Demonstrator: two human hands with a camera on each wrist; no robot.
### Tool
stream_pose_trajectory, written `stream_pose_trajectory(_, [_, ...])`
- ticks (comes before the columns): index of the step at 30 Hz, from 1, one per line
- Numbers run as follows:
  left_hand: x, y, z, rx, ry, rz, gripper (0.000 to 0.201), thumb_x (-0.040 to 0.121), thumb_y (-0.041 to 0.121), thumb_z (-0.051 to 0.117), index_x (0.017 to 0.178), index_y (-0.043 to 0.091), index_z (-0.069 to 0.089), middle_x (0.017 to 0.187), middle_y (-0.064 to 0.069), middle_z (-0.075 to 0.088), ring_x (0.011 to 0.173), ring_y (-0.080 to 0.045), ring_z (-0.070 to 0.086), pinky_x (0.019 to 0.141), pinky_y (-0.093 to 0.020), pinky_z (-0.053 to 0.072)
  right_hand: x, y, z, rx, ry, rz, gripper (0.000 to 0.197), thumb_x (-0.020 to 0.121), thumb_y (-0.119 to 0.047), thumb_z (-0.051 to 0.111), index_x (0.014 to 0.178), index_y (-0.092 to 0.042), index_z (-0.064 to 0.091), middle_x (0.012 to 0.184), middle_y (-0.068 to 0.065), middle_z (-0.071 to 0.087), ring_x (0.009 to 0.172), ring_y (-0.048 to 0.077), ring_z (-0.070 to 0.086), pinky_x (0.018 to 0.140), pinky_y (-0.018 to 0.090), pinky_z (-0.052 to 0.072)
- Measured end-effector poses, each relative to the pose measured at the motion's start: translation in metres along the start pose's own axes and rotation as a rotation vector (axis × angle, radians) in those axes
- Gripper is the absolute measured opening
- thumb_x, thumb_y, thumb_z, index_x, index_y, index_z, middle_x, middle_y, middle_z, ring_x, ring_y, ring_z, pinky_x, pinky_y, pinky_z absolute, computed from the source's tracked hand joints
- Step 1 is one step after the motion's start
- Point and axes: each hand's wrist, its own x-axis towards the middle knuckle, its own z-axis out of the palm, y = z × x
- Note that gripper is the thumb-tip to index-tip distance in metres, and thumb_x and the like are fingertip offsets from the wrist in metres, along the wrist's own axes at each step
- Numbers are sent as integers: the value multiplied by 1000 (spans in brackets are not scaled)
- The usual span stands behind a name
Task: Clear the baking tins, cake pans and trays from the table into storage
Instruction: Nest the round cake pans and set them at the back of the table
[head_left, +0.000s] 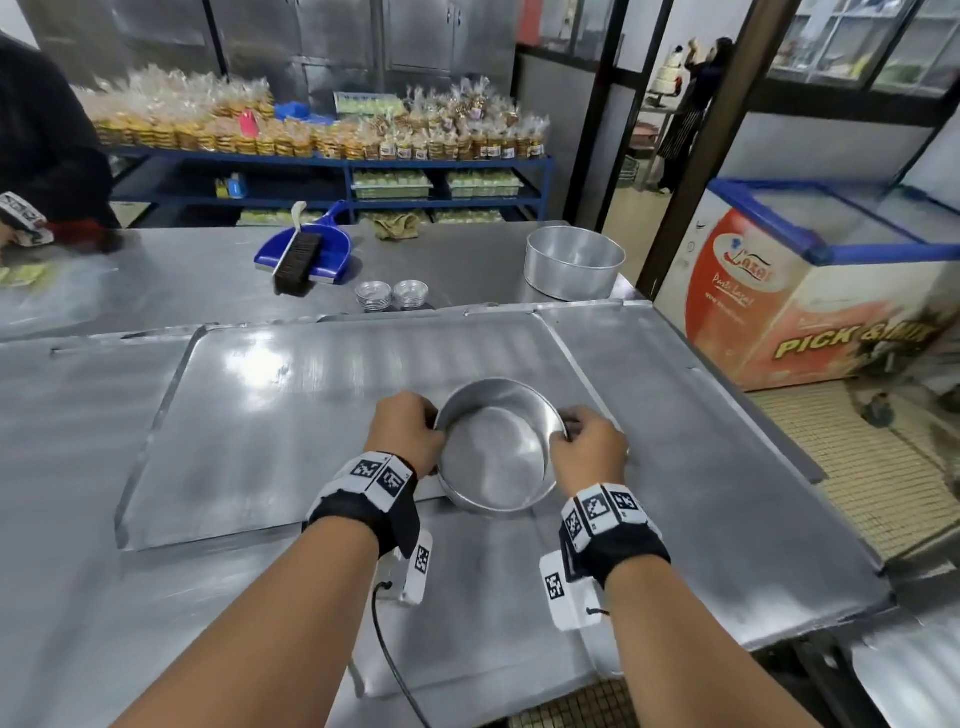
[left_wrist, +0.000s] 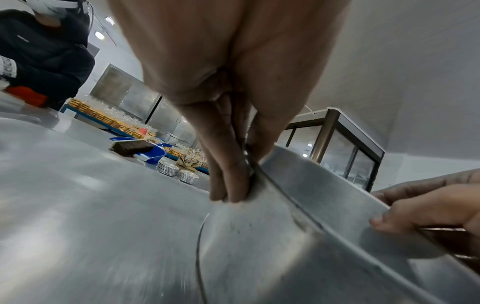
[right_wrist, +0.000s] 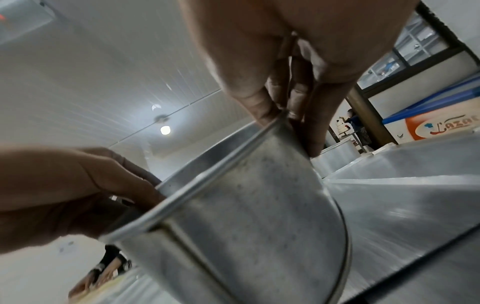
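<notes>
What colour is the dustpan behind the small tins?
Blue dustpan, with a dark brush lying in it; clearest in the head view.

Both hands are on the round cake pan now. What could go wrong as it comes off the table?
Both hands, left hand and right hand, only pinch the thin rim of the round cake pan, so it could slip or tilt. Swinging it forward might knock the small tin stacks.
</notes>
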Motion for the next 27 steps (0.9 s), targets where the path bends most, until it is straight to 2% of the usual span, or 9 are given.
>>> stream_pose_trajectory(4, [31, -3, 12, -143, 130, -6, 15, 74, 16, 62, 76, 7, 74, 74, -9, 72, 60, -29, 70, 58, -41, 62, 30, -9, 9, 105, 52, 57, 19, 83, -13, 66, 98, -21, 74, 89, -4, 75, 85, 14, 68, 57, 7, 35])
stream_pose_trajectory(6, [49, -5, 17, -176, 177, -14, 17, 78, 16, 64, 88, 12, 76, 83, -3, 73, 72, -28, 71, 68, -42, 62, 48, -8, 19, 161, 24, 116, 19, 82, -17, 69, 100, -22, 75, 90, -5, 75, 81, 12, 66, 57, 0, 39])
stream_pose_trajectory(8, [70, -6, 23, -224, 226, -39, 19, 82, 13, 66, 97, 15, 77, 86, 2, 71, 79, -25, 71, 74, -43, 62, 71, -6, 34, 277, -15, 203, 22, 76, -17, 72, 97, -20, 76, 86, 0, 75, 78, 19, 70, 70, 24, 59])
stream_pose_trajectory(9, [81, -6, 26, -256, 251, -50, 20, 83, 13, 66, 99, 17, 76, 85, 7, 70, 80, -23, 71, 75, -43, 62, 82, -8, 42, 343, -48, 260, 24, 73, -16, 72, 96, -21, 77, 84, 2, 75, 76, 24, 72, 68, 37, 62])
stream_pose_trajectory(11, [103, -7, 32, -323, 288, -67, 20, 84, 15, 66, 100, 19, 76, 83, 16, 67, 80, -21, 72, 77, -43, 61, 104, -8, 59, 425, -106, 328, 27, 70, -12, 67, 89, -29, 77, 82, 5, 74, 71, 32, 73, 59, 48, 61])
stream_pose_trajectory(14, [143, -9, 43, -408, 315, -104, 21, 82, 15, 69, 102, 18, 75, 90, 8, 72, 78, -19, 73, 76, -42, 62, 141, -10, 75, 429, -95, 261, 39, 68, -12, 62, 77, -48, 73, 79, 2, 75, 71, 30, 73, 60, 48, 61])
stream_pose_trajectory(20, [224, -5, 59, -436, 240, -130, 14, 81, 14, 75, 94, 17, 76, 87, 4, 76, 80, -13, 73, 80, -39, 62, 220, -9, 108, 604, -95, 262, 35, 83, 4, 63, 107, -19, 72, 92, 11, 74, 79, 35, 73, 57, 49, 61])
stream_pose_trajectory(24, [286, -4, 72, -468, 221, -148, 17, 75, 17, 74, 71, 33, 74, 77, 7, 76, 77, -18, 74, 79, -42, 62, 279, -10, 139, 642, -114, 234, 38, 84, 4, 65, 94, -32, 72, 93, 6, 75, 78, 30, 74, 60, 49, 61])
stream_pose_trajectory(27, [330, -1, 80, -564, 208, -159, 20, 75, 9, 73, 72, 29, 75, 86, -6, 77, 88, -29, 74, 79, -44, 62, 325, -11, 157, 641, -123, 209, 39, 82, 8, 65, 104, -23, 73, 96, 11, 74, 80, 33, 74, 59, 51, 61])
